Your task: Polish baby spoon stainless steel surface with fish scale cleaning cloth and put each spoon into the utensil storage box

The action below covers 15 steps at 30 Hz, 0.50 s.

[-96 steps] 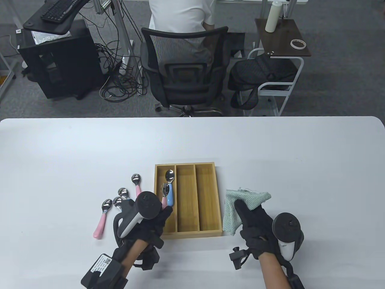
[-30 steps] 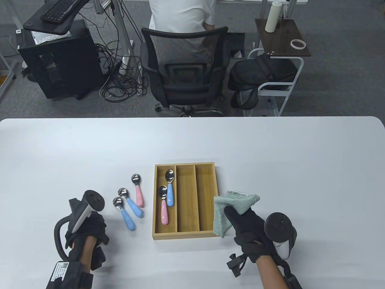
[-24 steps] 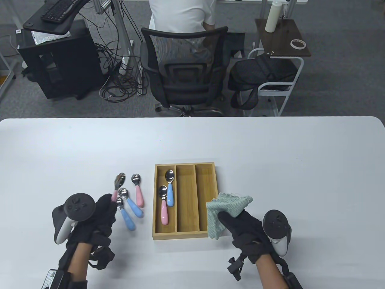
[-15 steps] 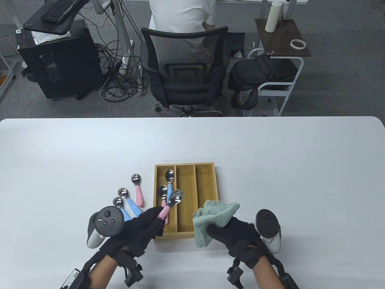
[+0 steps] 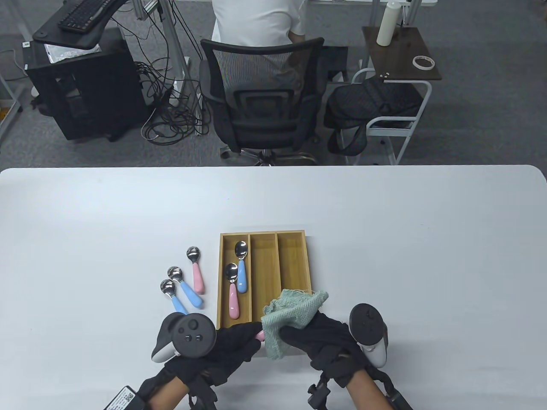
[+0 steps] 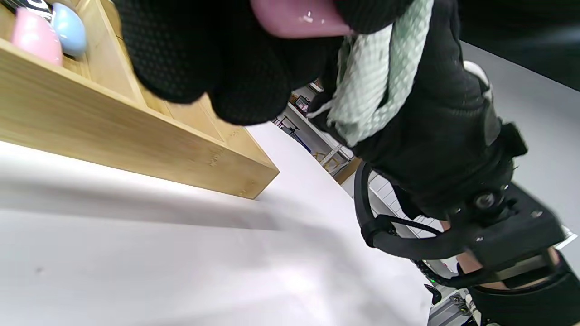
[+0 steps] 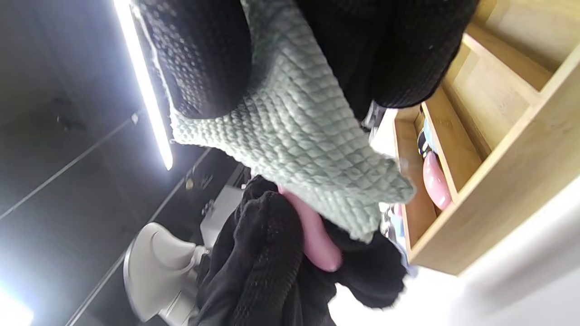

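Note:
My left hand (image 5: pixel 239 341) grips the pink handle of a baby spoon (image 5: pixel 259 337) just in front of the wooden storage box (image 5: pixel 295 239); that handle (image 6: pixel 294 20) shows at the top of the left wrist view. My right hand (image 5: pixel 316 337) holds the green fish scale cloth (image 5: pixel 290 316) wrapped over the spoon's steel end, which is hidden. In the right wrist view the cloth (image 7: pixel 299 131) covers the pink handle (image 7: pixel 317 240). A blue-handled spoon (image 5: pixel 241 269) and a pink-handled spoon (image 5: pixel 232 294) lie in the box's left compartment.
Left of the box lie a pink-handled spoon (image 5: pixel 195 270) and two blue-handled spoons (image 5: pixel 184 286) (image 5: pixel 174 297). The box's middle (image 5: pixel 265 265) and right compartments hold nothing. Beyond the table's far edge sits a person in a black office chair (image 5: pixel 260 94).
My left hand picked up the leftmost pink spoon and carried it right and toward me. My right hand brought the cloth left over the spoon's bowl.

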Each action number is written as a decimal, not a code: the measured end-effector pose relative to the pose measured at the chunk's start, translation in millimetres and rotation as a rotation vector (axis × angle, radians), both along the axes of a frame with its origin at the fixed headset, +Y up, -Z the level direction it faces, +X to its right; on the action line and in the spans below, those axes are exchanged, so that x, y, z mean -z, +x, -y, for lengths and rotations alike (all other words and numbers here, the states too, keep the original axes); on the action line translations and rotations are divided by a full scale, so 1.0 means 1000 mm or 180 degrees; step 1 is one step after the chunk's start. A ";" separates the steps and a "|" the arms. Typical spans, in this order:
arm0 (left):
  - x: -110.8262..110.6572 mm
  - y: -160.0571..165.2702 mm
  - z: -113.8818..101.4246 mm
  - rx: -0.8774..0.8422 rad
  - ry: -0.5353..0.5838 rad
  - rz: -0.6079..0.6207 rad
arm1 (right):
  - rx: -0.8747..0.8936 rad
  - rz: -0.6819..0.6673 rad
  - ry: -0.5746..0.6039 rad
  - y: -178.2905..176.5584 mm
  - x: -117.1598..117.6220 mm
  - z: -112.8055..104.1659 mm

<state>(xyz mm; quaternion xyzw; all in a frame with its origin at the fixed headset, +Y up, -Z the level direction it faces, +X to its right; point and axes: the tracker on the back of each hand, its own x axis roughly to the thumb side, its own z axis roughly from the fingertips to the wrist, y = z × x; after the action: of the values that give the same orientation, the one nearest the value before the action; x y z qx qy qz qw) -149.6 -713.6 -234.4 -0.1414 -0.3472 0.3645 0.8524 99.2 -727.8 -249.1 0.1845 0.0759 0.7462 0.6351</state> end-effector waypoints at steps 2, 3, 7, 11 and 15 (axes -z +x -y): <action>0.000 0.005 -0.002 -0.0014 -0.0029 0.0018 | -0.0086 0.0279 0.0056 0.001 -0.001 -0.001; 0.001 0.007 -0.003 -0.0011 0.0025 0.0011 | -0.0090 0.0390 0.0089 0.002 -0.002 -0.003; 0.000 0.011 0.000 0.0011 -0.0007 0.0067 | -0.0294 0.0599 0.0341 0.003 -0.003 -0.007; -0.002 0.007 0.000 -0.0084 -0.0072 0.0053 | -0.0333 0.0471 0.0550 0.001 -0.007 -0.011; -0.001 0.006 0.000 -0.0079 -0.0039 0.0008 | -0.0322 0.0379 0.0577 0.000 -0.007 -0.012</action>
<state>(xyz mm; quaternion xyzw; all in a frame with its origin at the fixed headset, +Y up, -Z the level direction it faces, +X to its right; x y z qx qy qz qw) -144.0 -713.4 -232.9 -0.1427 -0.3477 0.3769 0.8466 99.2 -716.0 -242.1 0.1925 -0.0206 0.7907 0.5808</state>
